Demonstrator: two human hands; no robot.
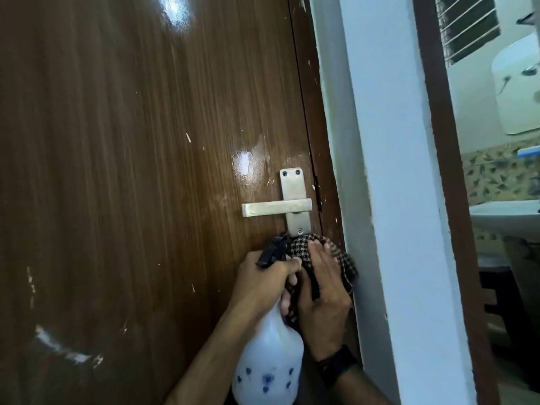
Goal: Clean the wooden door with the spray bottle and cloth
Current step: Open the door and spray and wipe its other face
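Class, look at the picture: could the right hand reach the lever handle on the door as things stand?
Probably yes: the right hand presses the cloth just below the handle, with nothing between them.

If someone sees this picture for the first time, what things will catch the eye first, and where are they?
The glossy wooden door fills the left side, with a metal handle near its right edge. Just below the handle, the right hand presses a checked cloth on the door, while the left hand grips a white spray bottle.
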